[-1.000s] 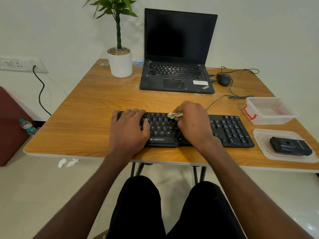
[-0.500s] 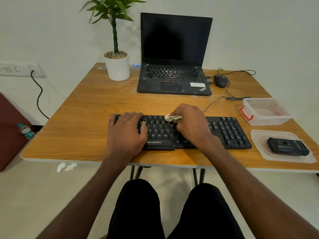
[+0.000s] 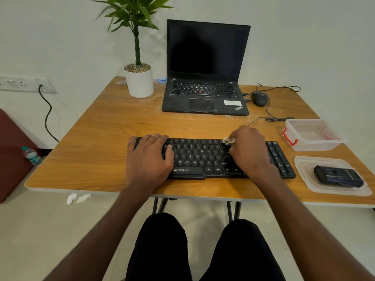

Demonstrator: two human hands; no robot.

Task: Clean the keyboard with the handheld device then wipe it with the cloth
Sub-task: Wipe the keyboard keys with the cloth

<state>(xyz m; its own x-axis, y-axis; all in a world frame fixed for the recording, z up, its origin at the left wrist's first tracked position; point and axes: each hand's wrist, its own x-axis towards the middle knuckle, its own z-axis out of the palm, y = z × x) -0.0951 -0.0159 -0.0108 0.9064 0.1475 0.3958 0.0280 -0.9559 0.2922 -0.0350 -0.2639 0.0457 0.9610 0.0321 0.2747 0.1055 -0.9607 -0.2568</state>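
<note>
A black Zebronics keyboard (image 3: 199, 157) lies near the front edge of the wooden table (image 3: 105, 136). My left hand (image 3: 149, 159) rests flat on the keyboard's left end, fingers straight. My right hand (image 3: 250, 151) is curled round a small crumpled beige cloth (image 3: 228, 141) and holds it against the keys to the right of the middle, near the top row. Most of the cloth is hidden under the hand. The black handheld device (image 3: 337, 176) lies on a clear plastic lid (image 3: 304, 175) at the right.
An open black laptop (image 3: 207, 78) stands at the back, a potted plant (image 3: 139, 82) to its left, a wired mouse (image 3: 259, 98) to its right. A clear plastic box (image 3: 312, 134) with red clips sits right of the keyboard. Paper scraps (image 3: 78, 198) and a bottle (image 3: 31, 156) lie on the floor.
My right hand has slid the cloth to the right along the keyboard's upper rows. My left hand has stayed on the left end. The camera has tilted slightly.
</note>
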